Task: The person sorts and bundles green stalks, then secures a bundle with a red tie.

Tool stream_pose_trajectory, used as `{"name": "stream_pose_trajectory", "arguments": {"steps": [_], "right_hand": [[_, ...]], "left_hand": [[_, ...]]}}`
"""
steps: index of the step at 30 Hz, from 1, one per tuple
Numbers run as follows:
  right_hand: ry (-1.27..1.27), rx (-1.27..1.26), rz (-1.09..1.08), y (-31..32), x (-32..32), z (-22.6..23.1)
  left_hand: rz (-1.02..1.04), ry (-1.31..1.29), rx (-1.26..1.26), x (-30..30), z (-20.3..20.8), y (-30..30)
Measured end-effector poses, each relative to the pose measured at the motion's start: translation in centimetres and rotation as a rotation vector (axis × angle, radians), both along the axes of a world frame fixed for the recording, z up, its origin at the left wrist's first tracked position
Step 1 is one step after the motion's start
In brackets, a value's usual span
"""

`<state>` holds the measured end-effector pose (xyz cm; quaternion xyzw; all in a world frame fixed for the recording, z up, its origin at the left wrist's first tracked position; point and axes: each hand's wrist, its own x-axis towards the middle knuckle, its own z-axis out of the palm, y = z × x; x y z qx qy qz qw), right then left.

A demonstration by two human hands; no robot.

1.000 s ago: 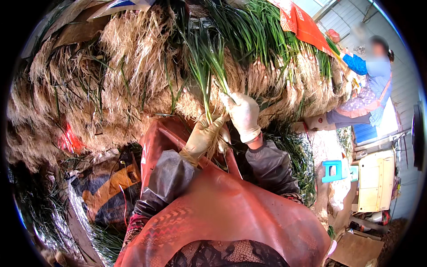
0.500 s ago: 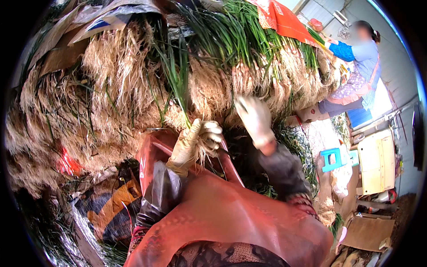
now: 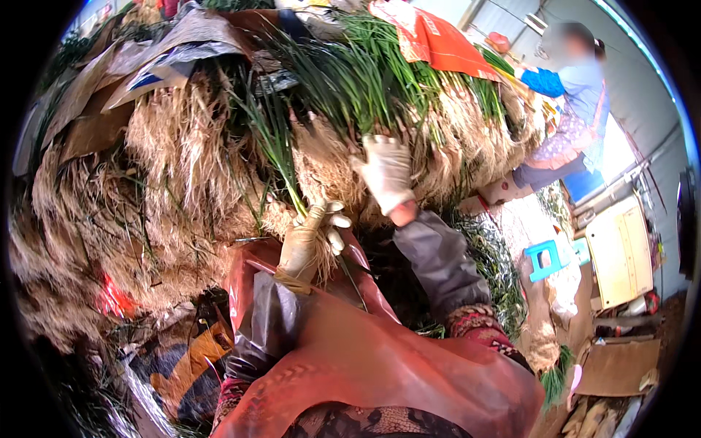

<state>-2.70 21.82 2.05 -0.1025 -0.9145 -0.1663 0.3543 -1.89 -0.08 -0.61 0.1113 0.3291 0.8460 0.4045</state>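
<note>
I see one small bunch of green-leaved plants (image 3: pixel 288 169) in the left hand (image 3: pixel 312 237), whose gloved fingers are closed around the stems. The leaves point far and a little left out of that grip, and pale roots (image 3: pixel 321 264) hang on its near side; I cannot count the stalks. To the right and farther off, one right hand (image 3: pixel 387 171), gloved too, lies over the roots of the long heap (image 3: pixel 186 139), fingers extended; I cannot tell whether they grip any. The two hands are apart, with heap roots showing in the gap between them. The heap runs across my view from left to right, its leaves on the far side, its root fringe forming the near edge. One red apron (image 3: pixel 409 365) fills the near side. One orange-red sheet (image 3: pixel 438 40) covers the far leaves. On the right, one blue stool (image 3: pixel 544 260) stands well apart from the hands, and one co-worker (image 3: pixel 580 95) is beside the heap's far right end.
</note>
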Motion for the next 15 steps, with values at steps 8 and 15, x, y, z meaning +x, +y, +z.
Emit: {"name": "stream_pose_trajectory", "arguments": {"steps": [8, 15], "right_hand": [[0.185, -1.910, 0.833, 4.1, 2.0, 8.4], [0.102, -0.611, 0.423, -5.8, 7.1, 2.0]], "left_hand": [[0.101, 0.066, 0.001, -0.4, 1.3, -1.1], [0.065, -0.069, -0.089, -0.3, 0.0, 2.5]]}}
